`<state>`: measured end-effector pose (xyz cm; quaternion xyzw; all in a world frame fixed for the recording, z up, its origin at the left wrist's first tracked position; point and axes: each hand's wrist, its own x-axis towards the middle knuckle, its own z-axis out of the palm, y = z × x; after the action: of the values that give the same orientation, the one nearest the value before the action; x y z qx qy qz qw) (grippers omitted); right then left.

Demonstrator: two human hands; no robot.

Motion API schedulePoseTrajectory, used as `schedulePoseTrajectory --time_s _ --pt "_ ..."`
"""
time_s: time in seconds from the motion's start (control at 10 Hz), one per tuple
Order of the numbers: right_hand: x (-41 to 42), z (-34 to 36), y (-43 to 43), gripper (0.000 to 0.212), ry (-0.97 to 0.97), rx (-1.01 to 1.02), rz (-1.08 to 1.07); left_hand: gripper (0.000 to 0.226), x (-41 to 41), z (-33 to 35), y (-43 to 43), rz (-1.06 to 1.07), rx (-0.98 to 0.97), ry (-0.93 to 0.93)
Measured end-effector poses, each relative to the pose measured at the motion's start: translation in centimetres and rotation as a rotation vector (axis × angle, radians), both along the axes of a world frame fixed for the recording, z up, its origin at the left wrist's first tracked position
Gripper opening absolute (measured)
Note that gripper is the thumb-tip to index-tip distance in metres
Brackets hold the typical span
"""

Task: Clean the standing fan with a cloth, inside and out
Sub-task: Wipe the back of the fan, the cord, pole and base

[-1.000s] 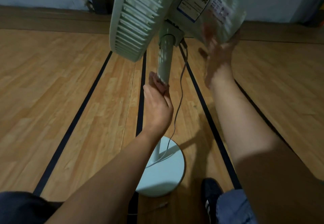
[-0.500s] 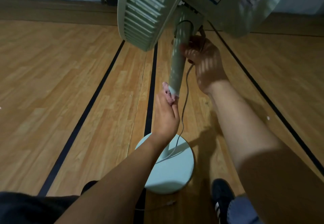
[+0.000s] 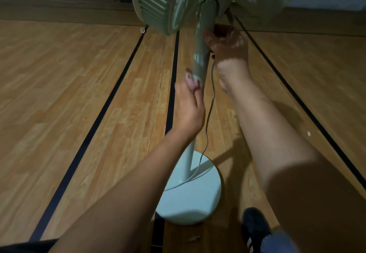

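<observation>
A pale green standing fan rises from its round base (image 3: 194, 203) on the wooden floor. Its slatted head (image 3: 158, 1) fills the top of the view. My left hand (image 3: 188, 112) wraps around the pole (image 3: 202, 50) at mid height and holds a small pinkish cloth (image 3: 191, 80) against it, with only a bit of the cloth showing past my fingers. My right hand (image 3: 229, 48) grips the upper pole just under the head, fingers curled round it from the right.
The fan's grey cord (image 3: 212, 98) hangs down beside the pole and runs onto the base. A dark shoe (image 3: 255, 227) stands right of the base. Black lines cross the wooden floor, and a wall runs along the back.
My right hand has come down from the back of the fan head and taken hold of the upper pole. My left hand has stayed on the pole with the cloth.
</observation>
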<state>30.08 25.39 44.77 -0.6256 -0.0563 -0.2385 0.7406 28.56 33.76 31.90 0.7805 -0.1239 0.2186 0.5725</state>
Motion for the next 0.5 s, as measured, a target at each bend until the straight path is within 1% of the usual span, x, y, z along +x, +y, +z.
schedulePoseTrajectory --time_s 0.1,0.2,0.4,0.5 --pt "2.4 -0.8 -1.0 0.013 -0.002 -0.038 -0.077 0.006 2.6 3.7 -0.1 0.000 -0.027 -0.053" --pt "3.2 -0.7 -1.0 0.003 -0.011 -0.088 -0.064 0.013 3.7 3.5 0.0 0.017 0.002 -0.102" --pt "4.3 -0.8 -0.9 0.005 0.001 -0.106 -0.071 0.036 3.7 0.1 -0.6 0.060 0.011 -0.072" --pt "5.2 -0.8 -1.4 0.004 0.025 -0.090 -0.078 0.030 2.9 -3.4 -0.7 0.043 0.025 -0.055"
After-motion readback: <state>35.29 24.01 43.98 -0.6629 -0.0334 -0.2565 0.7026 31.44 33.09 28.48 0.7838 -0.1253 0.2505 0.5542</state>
